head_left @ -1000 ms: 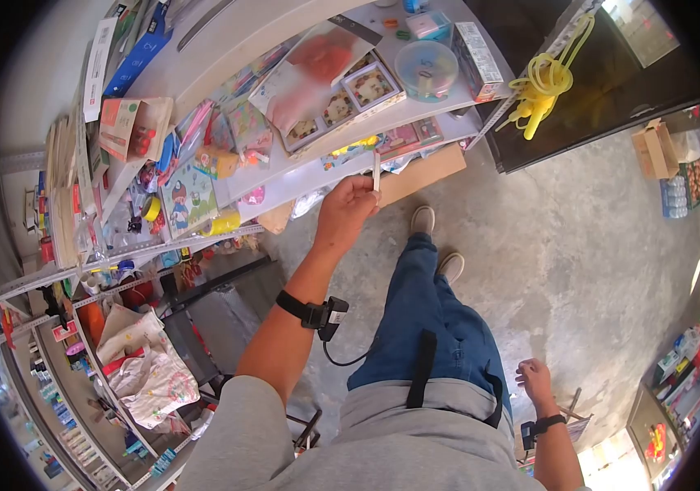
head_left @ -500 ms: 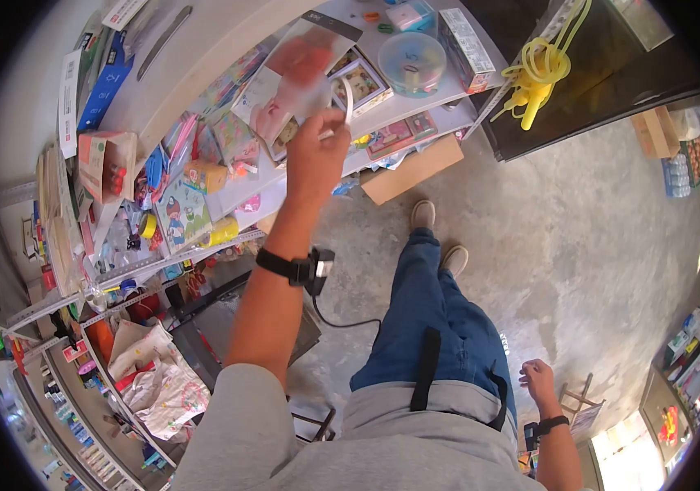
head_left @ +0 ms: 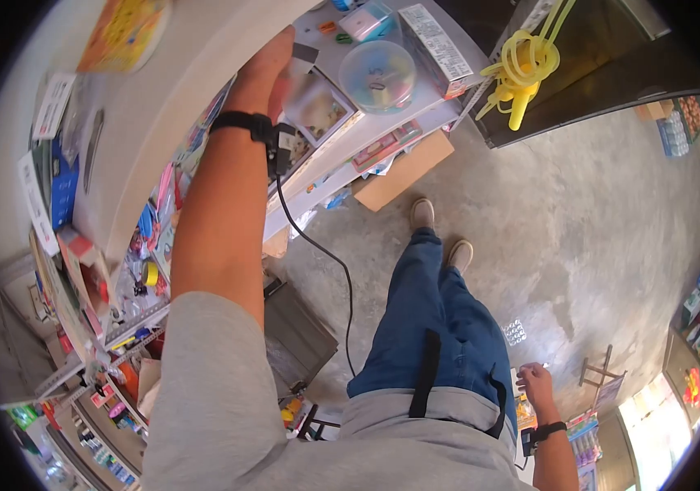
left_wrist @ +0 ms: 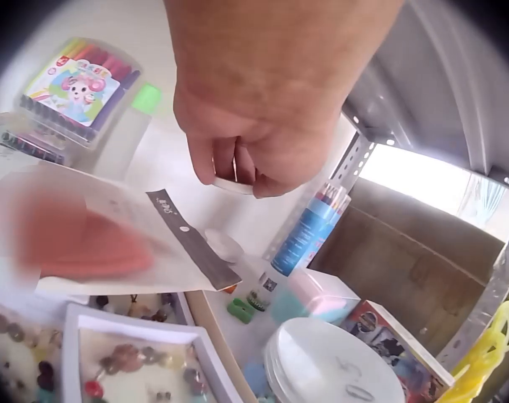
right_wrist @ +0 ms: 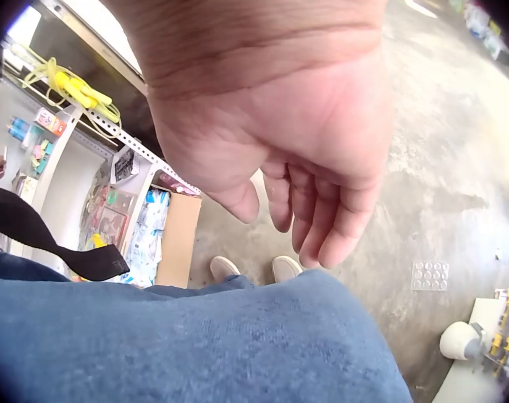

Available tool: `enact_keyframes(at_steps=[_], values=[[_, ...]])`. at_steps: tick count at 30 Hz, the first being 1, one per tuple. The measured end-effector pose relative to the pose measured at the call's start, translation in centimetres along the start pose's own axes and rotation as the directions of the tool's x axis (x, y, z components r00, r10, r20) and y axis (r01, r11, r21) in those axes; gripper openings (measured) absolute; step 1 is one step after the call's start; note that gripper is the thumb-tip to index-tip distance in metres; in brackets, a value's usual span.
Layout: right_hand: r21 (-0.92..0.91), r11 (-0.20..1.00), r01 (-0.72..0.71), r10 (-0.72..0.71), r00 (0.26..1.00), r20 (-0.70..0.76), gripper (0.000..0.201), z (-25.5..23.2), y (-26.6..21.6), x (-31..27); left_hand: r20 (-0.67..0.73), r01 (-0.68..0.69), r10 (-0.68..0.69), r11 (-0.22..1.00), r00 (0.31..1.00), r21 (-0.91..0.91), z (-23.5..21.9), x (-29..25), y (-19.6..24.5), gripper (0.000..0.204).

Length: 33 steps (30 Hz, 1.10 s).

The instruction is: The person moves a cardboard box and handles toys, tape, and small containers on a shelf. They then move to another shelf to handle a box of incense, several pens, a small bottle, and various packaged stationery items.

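Deep in the shelf, my left hand (left_wrist: 263, 126) pinches a slim white curved strip (left_wrist: 234, 186) between thumb and fingers; most of the strip is hidden by the hand. In the head view the left hand (head_left: 268, 65) is partly covered by the shelf above. Below it in the left wrist view lies a clear packet with a dark header strip (left_wrist: 191, 239). A blue tube of coloured pencils (left_wrist: 309, 231) stands beyond the fingers, and a green-capped bottle (left_wrist: 128, 126) is to their left. My right hand (right_wrist: 280, 159) hangs beside the thigh, fingers loosely curled around nothing.
A case of markers (left_wrist: 80, 92) lies on the shelf. Boxed bead bracelets (left_wrist: 141, 361) and a round lidded tub (left_wrist: 330, 369) are near its front. A yellow coiled cord with a handle (head_left: 522, 74) hangs at the right. Cardboard (head_left: 403, 172) sticks out below.
My left hand has moved forward and left, from in front of the shelf to deep inside it, still pinching the white strip. The right hand stays hanging. The head view has shifted.
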State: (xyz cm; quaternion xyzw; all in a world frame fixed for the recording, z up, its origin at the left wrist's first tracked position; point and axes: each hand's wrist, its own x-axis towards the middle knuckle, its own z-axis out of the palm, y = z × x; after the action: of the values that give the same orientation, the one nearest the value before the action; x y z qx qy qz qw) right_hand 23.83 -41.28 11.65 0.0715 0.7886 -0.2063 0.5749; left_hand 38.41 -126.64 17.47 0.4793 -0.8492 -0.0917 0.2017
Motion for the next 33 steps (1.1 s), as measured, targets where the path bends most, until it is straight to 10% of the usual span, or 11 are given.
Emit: enact_keyframes(at_steps=[3, 9, 12, 17, 19, 21, 23, 27, 28, 31, 33], values=[[0.021, 0.999, -0.036, 0.036, 0.999, -0.001, 0.022, 1.0, 1.5, -0.4, 0.012, -0.075, 0.075, 0.943, 0.997, 0.324, 2.6, 2.3, 0.9, 0.029], [0.059, 0.997, -0.052, 0.053, 0.998, -0.017, 0.023, 2.2, 0.5, -1.7, 0.225, -0.009, -0.077, 0.933, 0.971, 0.36, 4.0, 1.5, 3.4, 0.031], [0.041, 0.998, -0.037, 0.037, 0.999, -0.005, 0.023, 2.1, 0.3, -1.3, 0.11, -0.042, -0.001, 0.92, 0.994, 0.39, 3.9, 0.1, 3.1, 0.031], [0.046, 0.999, 0.011, -0.012, 1.0, 0.024, 0.022, 0.9, -0.5, 0.8, -0.153, -0.079, 0.088, 0.994, 0.984, 0.069, -1.4, -7.9, 3.7, 0.026], [0.017, 0.998, 0.062, -0.063, 0.998, 0.027, 0.022, 0.3, -1.2, 1.4, -0.086, -0.229, 0.216, 0.951, 0.973, -0.207, -4.2, -14.7, 4.2, 0.017], [-0.027, 0.995, 0.096, -0.095, 0.995, 0.036, 0.021, -0.4, -2.3, 1.6, 0.165, 0.074, -0.033, 0.965, 0.986, -0.25, -5.1, -24.3, 4.4, 0.02], [-0.057, 0.99, 0.131, -0.129, 0.991, 0.045, 0.021, -1.2, -2.6, 2.1, 0.49, 0.344, -0.207, 0.916, 0.847, -0.207, -5.8, -34.4, 4.4, 0.033], [-0.11, 0.978, 0.177, -0.174, 0.984, 0.033, 0.02, -3.0, -4.0, 3.2, 0.826, 0.34, -0.24, 0.938, 0.51, 0.063, -7.0, -56.0, 2.9, 0.043], [-0.124, 0.973, 0.192, -0.189, 0.981, 0.04, 0.02, -3.4, -4.2, 3.3, 0.937, 0.238, -0.222, 0.958, 0.268, 0.159, -6.1, -61.8, 1.2, 0.037], [-0.152, 0.96, 0.234, -0.226, 0.972, 0.068, 0.02, -4.7, -5.1, 3.7, 0.938, 0.298, -0.212, 0.946, 0.275, 0.127, -6.6, -80.8, -3.4, 0.031], [-0.172, 0.958, 0.229, -0.218, 0.972, 0.081, 0.019, -5.3, -5.5, 4.0, 0.931, 0.81, -0.356, 0.569, 0.084, 0.144, -9.1, -85.2, -2.9, 0.025]])
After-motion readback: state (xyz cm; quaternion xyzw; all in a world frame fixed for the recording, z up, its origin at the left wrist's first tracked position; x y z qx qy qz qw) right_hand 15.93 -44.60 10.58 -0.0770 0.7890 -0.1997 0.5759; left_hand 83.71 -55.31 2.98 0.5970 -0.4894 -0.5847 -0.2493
